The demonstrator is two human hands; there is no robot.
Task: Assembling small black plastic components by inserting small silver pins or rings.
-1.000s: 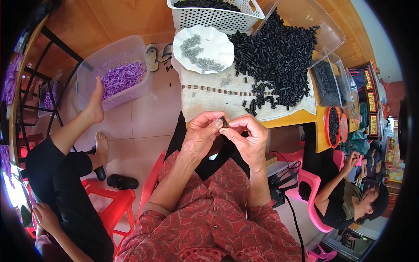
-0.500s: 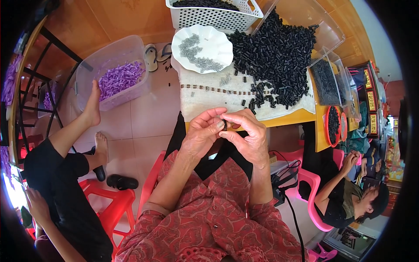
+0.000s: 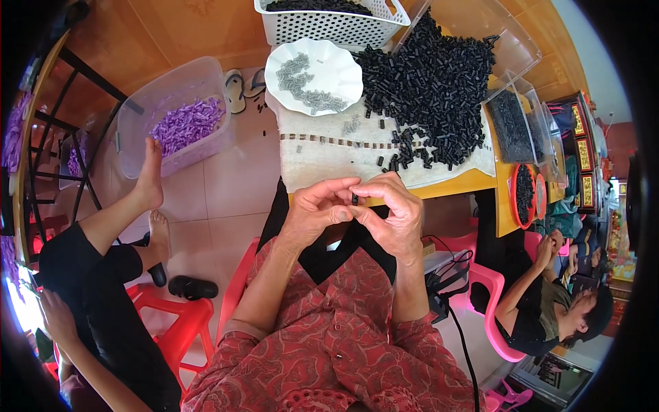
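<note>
In front of my chest, just off the table's near edge, my left hand point(image 3: 317, 214) and my right hand point(image 3: 392, 214) meet at the fingertips. Between them is a small black cylindrical piece point(image 3: 355, 199), mostly covered by the fingers. My right index finger and thumb pinch it. The left index finger and thumb close in on it from the other side. Beyond my hands, a heap of similar black pieces point(image 3: 432, 89) covers the right of a white cloth point(image 3: 309, 165). A white scalloped plate point(image 3: 340, 69) holds many tiny clear parts point(image 3: 302, 82).
A white perforated basket point(image 3: 322, 31) stands behind the plate. Clear bins point(image 3: 511, 127) and an orange-rimmed tray point(image 3: 515, 196) of dark pieces are at right. A bin of purple pieces point(image 3: 185, 127) is on the floor at left. People sit on both sides; a red stool point(image 3: 182, 316) is left.
My fingers have shifted around the black piece, with the left thumb flatter and the left hand's grip looser. The view has moved slightly.
</note>
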